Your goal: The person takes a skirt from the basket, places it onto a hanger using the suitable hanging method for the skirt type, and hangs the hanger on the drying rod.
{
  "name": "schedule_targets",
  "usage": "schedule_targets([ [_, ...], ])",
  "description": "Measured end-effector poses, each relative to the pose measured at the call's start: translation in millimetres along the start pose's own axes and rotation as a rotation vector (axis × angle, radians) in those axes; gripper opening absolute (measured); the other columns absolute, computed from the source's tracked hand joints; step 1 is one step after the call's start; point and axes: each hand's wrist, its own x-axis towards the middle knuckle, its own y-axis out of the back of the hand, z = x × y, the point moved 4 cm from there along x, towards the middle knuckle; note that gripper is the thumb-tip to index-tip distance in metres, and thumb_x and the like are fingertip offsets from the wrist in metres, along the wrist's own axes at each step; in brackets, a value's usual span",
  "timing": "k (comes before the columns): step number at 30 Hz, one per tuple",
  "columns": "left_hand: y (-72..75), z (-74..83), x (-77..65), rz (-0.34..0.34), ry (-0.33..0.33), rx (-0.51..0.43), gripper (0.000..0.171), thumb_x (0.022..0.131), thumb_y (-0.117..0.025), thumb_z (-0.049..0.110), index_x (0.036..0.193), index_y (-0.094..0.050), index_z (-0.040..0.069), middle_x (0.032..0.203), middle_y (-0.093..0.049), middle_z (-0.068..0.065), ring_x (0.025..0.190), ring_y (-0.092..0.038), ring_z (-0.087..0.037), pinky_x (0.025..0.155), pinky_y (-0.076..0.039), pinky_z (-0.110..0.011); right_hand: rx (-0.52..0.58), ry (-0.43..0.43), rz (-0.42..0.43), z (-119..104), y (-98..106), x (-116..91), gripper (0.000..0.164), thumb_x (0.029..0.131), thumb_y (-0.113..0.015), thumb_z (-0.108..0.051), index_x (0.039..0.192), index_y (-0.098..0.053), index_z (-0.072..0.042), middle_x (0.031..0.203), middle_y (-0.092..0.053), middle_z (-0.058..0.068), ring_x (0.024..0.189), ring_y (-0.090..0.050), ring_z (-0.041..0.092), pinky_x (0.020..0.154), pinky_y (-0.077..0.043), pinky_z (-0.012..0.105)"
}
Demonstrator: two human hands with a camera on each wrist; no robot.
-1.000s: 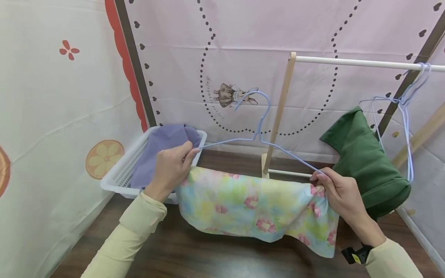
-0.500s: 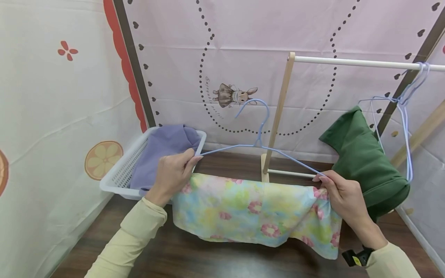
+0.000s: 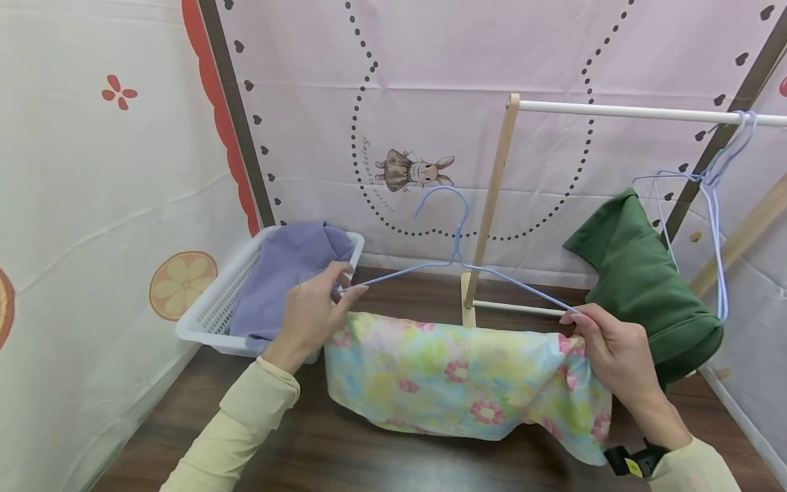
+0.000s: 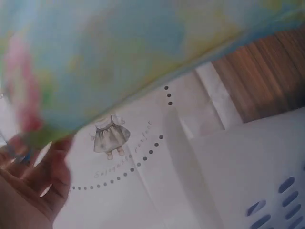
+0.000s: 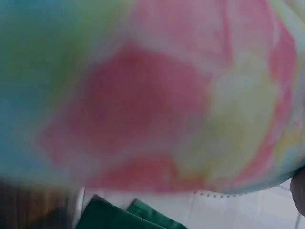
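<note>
A light-blue clothes hanger is held hook up between both hands. A pastel floral cloth hangs along its lower side, hiding the bottom bar. My left hand has thumb and curled fingers around the hanger's left end, at the cloth's upper left corner. My right hand pinches the hanger's right end together with the cloth's bunched upper edge. In the left wrist view, fingers show below the blurred cloth. The cloth fills most of the right wrist view.
A white basket with a purple cloth stands at the left. On the right is a wood-and-white rack, with several blue hangers on its rail and a green garment hanging low. A printed backdrop stands behind.
The hanger and floral cloth have come down a little, and the cloth has shifted slightly right. My left fingers have changed their hold on the hanger's end. The right hand moved slightly down and right.
</note>
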Motion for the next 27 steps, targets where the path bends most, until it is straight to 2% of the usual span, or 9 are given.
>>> schedule_targets([
  [3,-0.9,-4.0,-0.8,-0.05,0.067,-0.025,0.041,0.096,-0.059,0.045,0.119,-0.057,0.011,0.089,-0.066,0.004,0.069,-0.064,-0.013,0.056,-0.049,-0.039,-0.03,-0.007,0.013,-2.9,8.9,1.6,0.025,0.1,-0.056,-0.018,0.085,-0.07,-0.004,0.071,-0.066,0.002,0.053,-0.05,-0.003,0.055,-0.04,0.011],
  [6,1.3,-6.4,-0.8,-0.043,0.101,-0.045,0.041,0.096,-0.062,0.035,0.127,-0.054,0.01,0.102,-0.067,-0.002,0.08,-0.067,-0.017,0.064,-0.052,-0.043,-0.064,-0.052,0.047,-5.8,20.7,3.2,0.02,0.099,-0.057,-0.012,0.086,-0.07,-0.003,0.068,-0.064,-0.001,0.055,-0.05,-0.006,0.057,-0.039,0.009],
  [10,2.2,-7.3,-3.0,-0.056,0.121,-0.048,0.04,0.097,-0.059,0.035,0.129,-0.053,0.012,0.112,-0.067,-0.005,0.086,-0.068,-0.022,0.069,-0.054,-0.044,-0.092,-0.137,0.118,-11.1,39.7,3.9,0.016,0.096,-0.059,-0.005,0.086,-0.071,0.0,0.065,-0.062,-0.005,0.057,-0.049,-0.009,0.057,-0.036,0.006],
  [14,0.5,-9.0,-7.3,-0.083,0.131,-0.04,0.037,0.098,-0.058,0.036,0.126,-0.055,0.012,0.107,-0.068,-0.004,0.084,-0.068,-0.02,0.067,-0.054,-0.043,-0.12,-0.188,0.179,-18.3,56.4,4.2,0.018,0.096,-0.059,-0.003,0.084,-0.069,0.003,0.063,-0.06,-0.011,0.053,-0.046,-0.01,0.053,-0.033,0.005],
  [21,-0.3,-11.7,-9.6,-0.072,0.122,-0.033,0.035,0.099,-0.057,0.034,0.126,-0.058,0.012,0.111,-0.067,-0.003,0.082,-0.068,-0.019,0.065,-0.054,-0.041,-0.15,-0.252,0.29,-26.1,78.5,0.9,0.023,0.097,-0.057,-0.004,0.083,-0.066,0.012,0.07,-0.057,-0.026,0.059,-0.049,-0.015,0.057,-0.035,0.002],
  [25,-0.6,-12.8,-9.3,-0.069,0.119,-0.037,0.035,0.099,-0.056,0.033,0.126,-0.058,0.011,0.114,-0.066,-0.004,0.083,-0.068,-0.018,0.064,-0.054,-0.037,-0.148,-0.364,0.335,-26.0,93.5,-4.2,0.027,0.099,-0.052,-0.006,0.087,-0.063,0.015,0.069,-0.055,-0.028,0.056,-0.047,-0.012,0.056,-0.034,0.003],
  [27,-0.2,-13.4,-8.8,-0.064,0.118,-0.041,0.034,0.099,-0.056,0.032,0.126,-0.058,0.011,0.114,-0.066,-0.003,0.083,-0.068,-0.017,0.064,-0.054,-0.036,-0.143,-0.415,0.345,-24.4,101.0,-6.6,0.029,0.101,-0.048,-0.007,0.084,-0.064,0.01,0.065,-0.053,-0.026,0.053,-0.045,-0.01,0.052,-0.033,0.005],
])
